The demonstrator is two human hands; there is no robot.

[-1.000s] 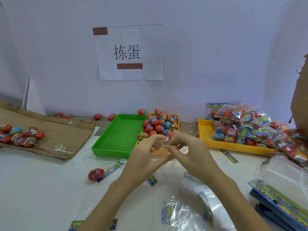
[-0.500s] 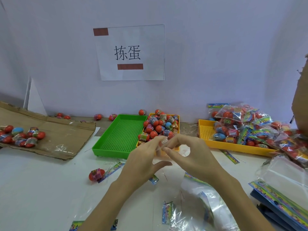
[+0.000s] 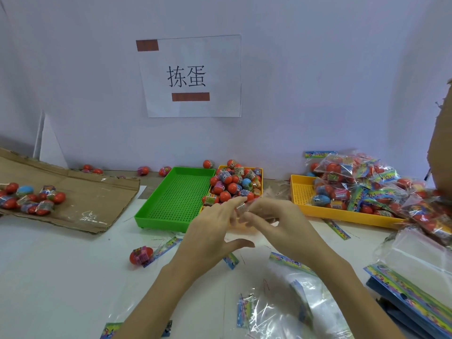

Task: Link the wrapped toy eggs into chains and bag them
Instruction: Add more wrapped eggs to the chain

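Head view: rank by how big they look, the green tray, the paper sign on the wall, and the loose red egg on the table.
1. Paper sign
2. Green tray, though perspective foreshortens it
3. Loose red egg

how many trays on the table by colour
green tray: 1
orange tray heaped with loose eggs: 1
yellow tray holding bagged eggs: 1
total: 3

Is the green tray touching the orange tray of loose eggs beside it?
Touching. The head view shows the green tray butted side by side against the orange tray, with no table visible between their walls.
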